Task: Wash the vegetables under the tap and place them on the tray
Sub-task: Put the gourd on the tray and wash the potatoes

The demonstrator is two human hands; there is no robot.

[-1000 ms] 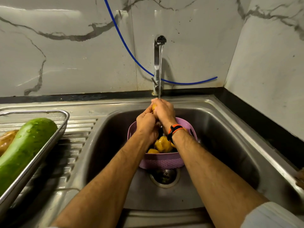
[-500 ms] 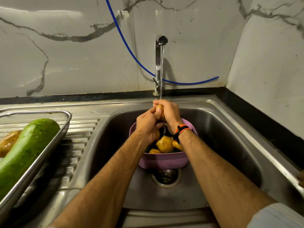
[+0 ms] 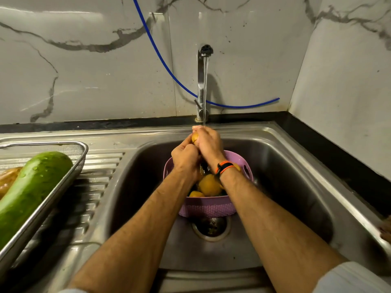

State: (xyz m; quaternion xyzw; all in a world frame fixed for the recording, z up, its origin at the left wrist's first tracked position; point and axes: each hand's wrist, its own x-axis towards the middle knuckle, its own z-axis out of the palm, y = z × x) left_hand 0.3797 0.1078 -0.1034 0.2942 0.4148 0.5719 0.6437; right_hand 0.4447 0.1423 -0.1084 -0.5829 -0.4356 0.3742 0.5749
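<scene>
A: Currently, what is the state of both hands?

B: The left hand [image 3: 186, 157] and the right hand [image 3: 208, 142] are pressed together around one yellow vegetable [image 3: 195, 137], fingers curled over it. Only a small part of it shows between them. The water stream [image 3: 204, 92] from the tap [image 3: 202, 81] lands on the right hand's fingers.

A: Location of that vegetable?

B: Above the purple basket [image 3: 208, 207], which stands in the sink [image 3: 296, 187] beside the drain [image 3: 211, 228]. More yellow vegetables [image 3: 209, 185] lie inside the basket.

A: And the tray?

B: The metal tray [image 3: 53, 195] rests on the ribbed drainboard [image 3: 99, 178], left of the basin. It holds a wet green gourd [image 3: 31, 191] and, touching it, a brownish item [image 3: 8, 176] that is cut off at the frame edge.

A: Other fixtures?

B: A blue hose [image 3: 169, 70] runs across the marble wall [image 3: 84, 70] behind the tap. A black-and-orange band [image 3: 224, 167] sits on the right wrist.
</scene>
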